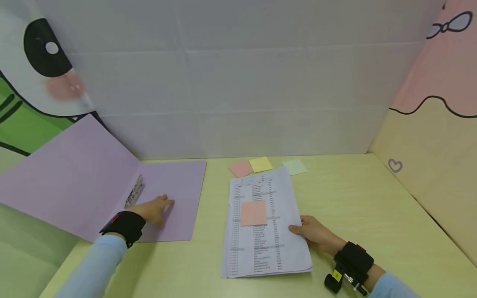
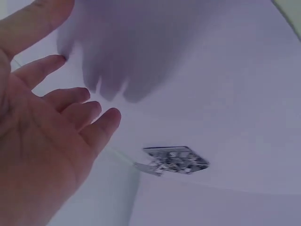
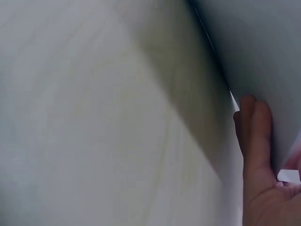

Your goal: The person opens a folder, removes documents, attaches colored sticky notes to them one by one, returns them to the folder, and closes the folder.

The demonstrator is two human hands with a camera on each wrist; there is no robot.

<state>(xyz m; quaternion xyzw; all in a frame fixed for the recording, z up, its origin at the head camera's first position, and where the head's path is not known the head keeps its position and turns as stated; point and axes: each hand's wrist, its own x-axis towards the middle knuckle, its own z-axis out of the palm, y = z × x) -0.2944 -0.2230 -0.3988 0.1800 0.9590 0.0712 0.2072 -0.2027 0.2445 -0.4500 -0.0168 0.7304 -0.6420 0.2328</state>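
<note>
At the left lies a purple folder point(image 1: 179, 182), its cover raised and leaning back. A metal clip point(image 1: 135, 191) is fixed near the fold, and it also shows as a silver clip point(image 2: 176, 160) in the left wrist view. My left hand point(image 1: 154, 209) is over the inner page with fingers spread and holding nothing; its shadow falls on the purple surface. My right hand point(image 1: 316, 234) pinches the right edge of a stack of printed sheets point(image 1: 247, 248), thumb on top. In the right wrist view, fingers point(image 3: 258, 136) lie under the sheets. A pink sticky note point(image 1: 253, 213) sits on the top sheet.
Behind the sheets lie a pink note point(image 1: 241, 168), a yellow note point(image 1: 261, 164) and a pale green note point(image 1: 295, 167) on the light yellow table point(image 1: 357, 194). A grey wall covering point(image 1: 242, 82) stands at the back, with patterned sides left and right.
</note>
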